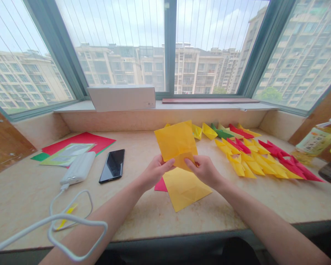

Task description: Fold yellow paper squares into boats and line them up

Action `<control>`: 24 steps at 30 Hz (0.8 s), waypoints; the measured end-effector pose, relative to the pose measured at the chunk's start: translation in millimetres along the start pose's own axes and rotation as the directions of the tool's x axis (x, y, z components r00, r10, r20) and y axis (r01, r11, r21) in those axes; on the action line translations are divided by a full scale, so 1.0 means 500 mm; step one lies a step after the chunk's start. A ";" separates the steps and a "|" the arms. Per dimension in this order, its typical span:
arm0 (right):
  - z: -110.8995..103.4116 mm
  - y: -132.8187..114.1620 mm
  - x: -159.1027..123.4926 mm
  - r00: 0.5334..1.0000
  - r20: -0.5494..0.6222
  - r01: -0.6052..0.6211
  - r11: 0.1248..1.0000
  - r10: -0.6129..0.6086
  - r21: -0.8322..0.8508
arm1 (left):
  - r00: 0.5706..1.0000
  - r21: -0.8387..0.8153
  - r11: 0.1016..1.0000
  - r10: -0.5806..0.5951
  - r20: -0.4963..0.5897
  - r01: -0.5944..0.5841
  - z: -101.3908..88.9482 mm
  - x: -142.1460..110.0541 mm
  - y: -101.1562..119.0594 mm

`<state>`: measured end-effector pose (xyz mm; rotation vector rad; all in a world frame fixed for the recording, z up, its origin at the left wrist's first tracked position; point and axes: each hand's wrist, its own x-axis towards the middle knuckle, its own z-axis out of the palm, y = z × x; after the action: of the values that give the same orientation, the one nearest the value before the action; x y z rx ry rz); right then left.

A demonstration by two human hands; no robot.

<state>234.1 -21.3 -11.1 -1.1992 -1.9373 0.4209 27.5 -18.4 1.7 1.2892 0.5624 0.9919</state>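
A square of yellow origami paper (176, 139) is held up above the counter, its lower part folded up toward me. My left hand (160, 168) pinches its lower left edge, thumb in front. On the lower right edge my right hand (202, 167) grips it the same way. Beneath the hands lies another yellow sheet (186, 191) with a corner of red paper (161, 185) showing under it. To the right stand rows of folded paper boats (257, 162), mostly yellow, some red and green.
Left on the counter (132, 213) lie a black phone (112, 166), a white power bank (78, 167) with a looped cable (79, 221), and red and green sheets (79, 141). A white box (123, 98) sits on the sill. Bottles (320, 138) stand at the far right.
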 end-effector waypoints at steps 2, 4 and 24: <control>0.000 0.001 0.001 1.000 0.028 -0.013 1.000 0.013 -0.008 | 0.997 0.021 1.000 0.004 -0.082 -0.002 -0.005 0.006 -0.004; -0.003 0.002 0.000 0.999 0.037 0.016 1.000 -0.016 -0.022 | 0.983 0.052 0.998 0.026 -0.181 -0.017 -0.009 0.010 -0.001; -0.048 0.044 0.028 0.940 0.028 -0.321 0.851 0.341 0.415 | 0.986 0.137 0.984 -0.091 -0.142 0.110 -0.048 0.002 0.030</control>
<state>262.6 -1.5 -3.8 -1.2402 -1.4927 0.9290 4.1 -5.5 10.6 1.3132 0.8088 0.9731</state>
